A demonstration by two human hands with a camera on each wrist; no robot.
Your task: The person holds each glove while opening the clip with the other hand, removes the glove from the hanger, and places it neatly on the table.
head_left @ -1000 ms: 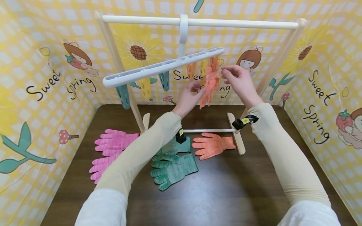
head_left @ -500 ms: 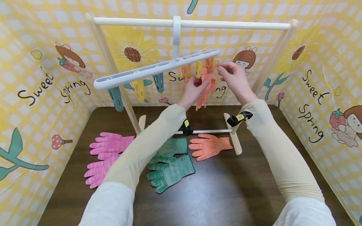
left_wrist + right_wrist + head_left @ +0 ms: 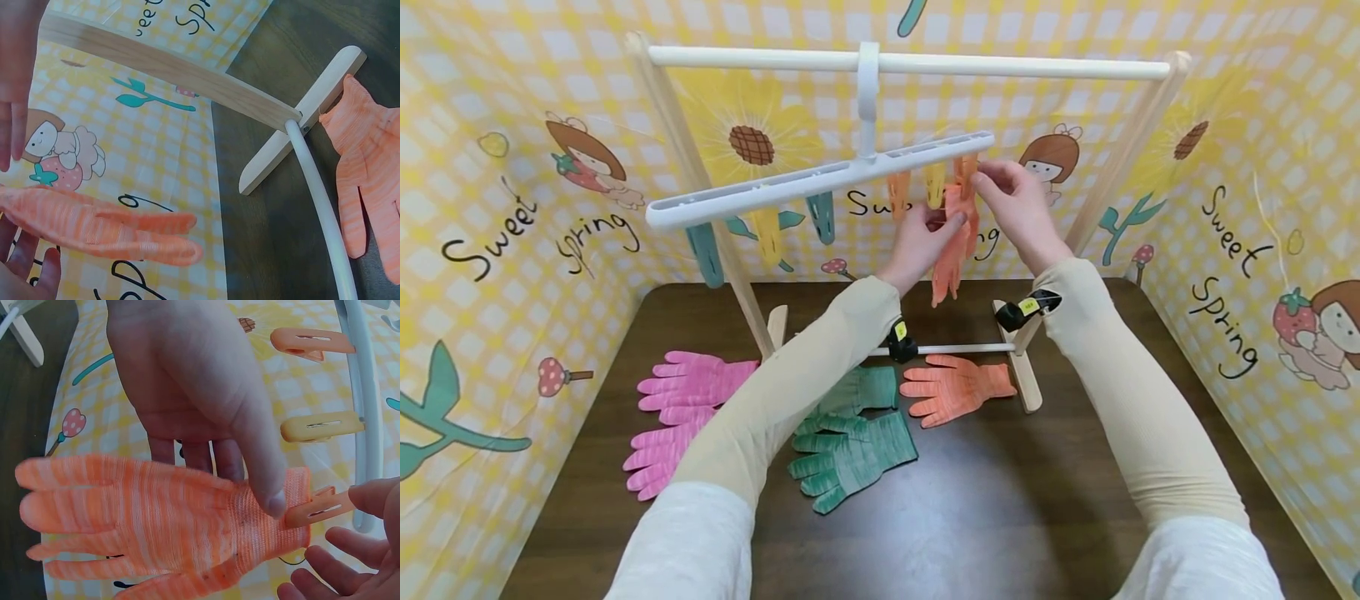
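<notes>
An orange striped glove [image 3: 169,519] hangs fingers down beneath a white hanger [image 3: 760,192]. An orange clothespin [image 3: 312,511] at the hanger's right end bites its cuff. My left hand [image 3: 917,246] pinches the glove just below the clothespin, thumb on the cuff and the other fingers behind. My right hand [image 3: 1021,208] is at the clothespin from the right. In the right wrist view its thumb [image 3: 378,497] covers the clothespin's tail, while several loosely bent fingers are apart from it. Whether it squeezes the clothespin is hidden.
More clothespins hang along the hanger, among them a yellow one [image 3: 322,427] and a blue-green one [image 3: 705,254]. The wooden rack [image 3: 1030,379] stands on a dark table [image 3: 1015,508]. Pink gloves [image 3: 696,382], green gloves [image 3: 853,458] and another orange glove [image 3: 958,390] lie there.
The head view has shifted slightly. The hanger's right end, its clothespins and the glove have swung right with my left hand. My right hand, earlier beside the orange clothespin, now meets it.
</notes>
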